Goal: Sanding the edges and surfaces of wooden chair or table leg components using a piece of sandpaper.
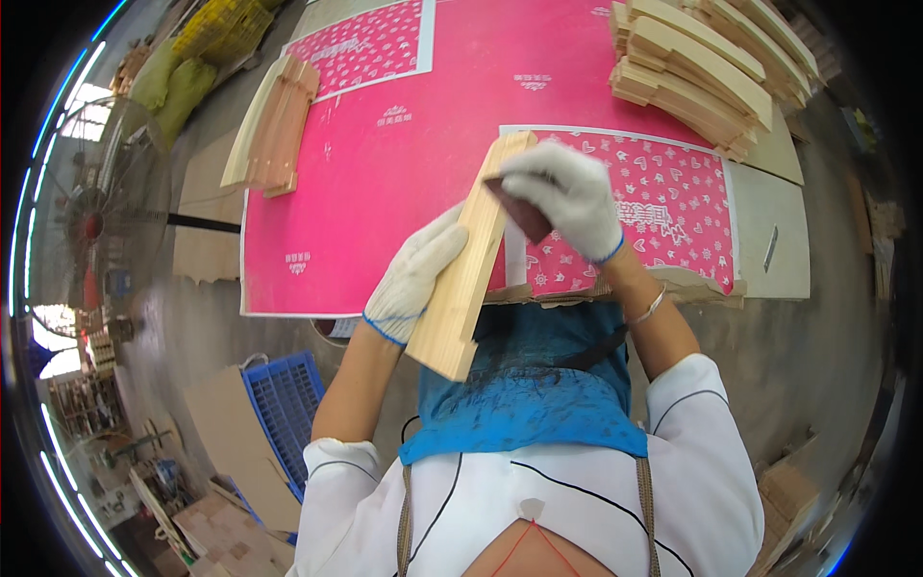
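Note:
A long pale wooden block [473, 260] is held tilted over the front edge of a pink-covered table [385, 183]. My left hand [415, 277], in a white knit glove, grips the block's lower left side. My right hand [567, 197], also gloved, presses a dark reddish-brown sanding pad [524, 213] against the block's upper right side.
A stack of curved wooden pieces [707, 62] sits at the table's far right. Another bundle of wooden pieces [274, 120] lies at the table's left edge. A blue plastic crate [286, 404] stands on the floor at my left. A large fan [91, 216] stands further left.

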`<act>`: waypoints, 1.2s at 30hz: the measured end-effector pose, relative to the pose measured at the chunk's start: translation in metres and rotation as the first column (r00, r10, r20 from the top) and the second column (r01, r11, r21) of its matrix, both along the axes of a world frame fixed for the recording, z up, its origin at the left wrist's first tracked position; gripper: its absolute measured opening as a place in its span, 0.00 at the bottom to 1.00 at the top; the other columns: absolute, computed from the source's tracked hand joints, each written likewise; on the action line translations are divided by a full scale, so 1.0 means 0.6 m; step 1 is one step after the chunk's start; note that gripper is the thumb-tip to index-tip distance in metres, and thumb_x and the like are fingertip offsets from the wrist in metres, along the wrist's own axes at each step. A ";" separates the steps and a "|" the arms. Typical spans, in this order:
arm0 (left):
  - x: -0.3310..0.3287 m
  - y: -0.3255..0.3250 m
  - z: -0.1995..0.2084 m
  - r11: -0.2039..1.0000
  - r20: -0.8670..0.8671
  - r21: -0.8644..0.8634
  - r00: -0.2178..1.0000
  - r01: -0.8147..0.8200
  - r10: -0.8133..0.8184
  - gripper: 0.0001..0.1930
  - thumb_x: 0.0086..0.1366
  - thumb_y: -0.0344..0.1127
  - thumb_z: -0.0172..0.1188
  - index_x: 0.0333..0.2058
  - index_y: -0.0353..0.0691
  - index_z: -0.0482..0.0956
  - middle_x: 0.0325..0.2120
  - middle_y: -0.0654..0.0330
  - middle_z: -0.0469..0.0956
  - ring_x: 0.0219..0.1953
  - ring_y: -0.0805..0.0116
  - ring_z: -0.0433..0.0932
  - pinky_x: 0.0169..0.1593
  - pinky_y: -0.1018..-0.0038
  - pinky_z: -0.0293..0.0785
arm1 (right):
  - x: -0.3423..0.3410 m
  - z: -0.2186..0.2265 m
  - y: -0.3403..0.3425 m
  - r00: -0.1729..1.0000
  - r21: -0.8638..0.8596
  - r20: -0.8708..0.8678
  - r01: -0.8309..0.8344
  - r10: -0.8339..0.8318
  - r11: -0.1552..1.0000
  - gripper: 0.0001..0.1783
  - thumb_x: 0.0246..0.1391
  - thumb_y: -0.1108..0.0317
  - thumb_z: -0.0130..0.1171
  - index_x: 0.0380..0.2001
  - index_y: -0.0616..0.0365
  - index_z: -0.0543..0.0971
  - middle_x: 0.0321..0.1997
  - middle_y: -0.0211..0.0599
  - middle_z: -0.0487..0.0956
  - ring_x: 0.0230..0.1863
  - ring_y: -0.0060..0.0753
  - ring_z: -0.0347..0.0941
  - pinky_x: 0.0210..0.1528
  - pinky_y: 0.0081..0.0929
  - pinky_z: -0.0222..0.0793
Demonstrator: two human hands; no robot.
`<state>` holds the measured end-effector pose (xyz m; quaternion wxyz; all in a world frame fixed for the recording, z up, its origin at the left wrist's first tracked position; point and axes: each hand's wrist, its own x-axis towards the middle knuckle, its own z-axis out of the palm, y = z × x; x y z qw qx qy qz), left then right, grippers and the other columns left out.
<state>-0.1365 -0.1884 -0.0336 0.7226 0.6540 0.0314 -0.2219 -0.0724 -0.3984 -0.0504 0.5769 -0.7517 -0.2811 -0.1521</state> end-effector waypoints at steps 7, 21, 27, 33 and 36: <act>0.053 -0.002 0.025 0.998 0.085 -0.053 0.996 -0.017 0.021 0.26 0.72 0.38 0.50 0.65 0.33 0.64 0.53 0.54 0.76 0.51 0.68 0.77 0.52 0.72 0.76 | -0.061 0.032 0.041 0.932 -0.338 0.172 -0.249 0.320 0.908 0.06 0.47 0.61 0.67 0.29 0.47 0.83 0.26 0.29 0.79 0.26 0.34 0.76 0.28 0.32 0.70; 0.006 0.012 0.006 0.946 -0.010 -0.255 0.979 -0.200 0.204 0.20 0.66 0.34 0.58 0.54 0.34 0.71 0.41 0.56 0.79 0.40 0.68 0.80 0.43 0.70 0.80 | -0.071 0.022 0.025 0.947 -0.401 0.119 -0.228 0.298 0.887 0.07 0.50 0.60 0.66 0.33 0.47 0.84 0.25 0.33 0.78 0.27 0.38 0.78 0.29 0.35 0.73; 0.048 0.014 -0.012 0.913 0.316 -0.153 0.857 -0.377 0.407 0.19 0.65 0.31 0.60 0.53 0.32 0.73 0.43 0.59 0.79 0.44 0.72 0.77 0.50 0.72 0.75 | -0.023 -0.013 -0.001 0.946 -0.040 -0.323 -0.016 0.002 0.999 0.10 0.55 0.63 0.64 0.37 0.56 0.84 0.34 0.41 0.82 0.32 0.33 0.80 0.38 0.27 0.75; 0.056 0.004 -0.031 0.928 0.352 0.054 0.877 -0.369 0.328 0.16 0.62 0.30 0.63 0.48 0.31 0.77 0.41 0.59 0.81 0.44 0.74 0.77 0.49 0.73 0.74 | 0.057 -0.021 -0.005 0.860 -0.076 -0.459 0.212 -0.223 0.974 0.17 0.56 0.57 0.59 0.41 0.58 0.82 0.38 0.46 0.83 0.43 0.39 0.80 0.46 0.31 0.73; 0.052 0.003 -0.045 0.918 0.336 0.087 0.879 -0.386 0.338 0.18 0.62 0.30 0.64 0.49 0.31 0.77 0.44 0.58 0.81 0.46 0.71 0.77 0.51 0.72 0.73 | 0.082 -0.035 0.014 0.847 -0.148 -0.469 0.203 -0.250 0.968 0.21 0.54 0.52 0.58 0.41 0.58 0.82 0.38 0.49 0.82 0.42 0.44 0.80 0.46 0.34 0.73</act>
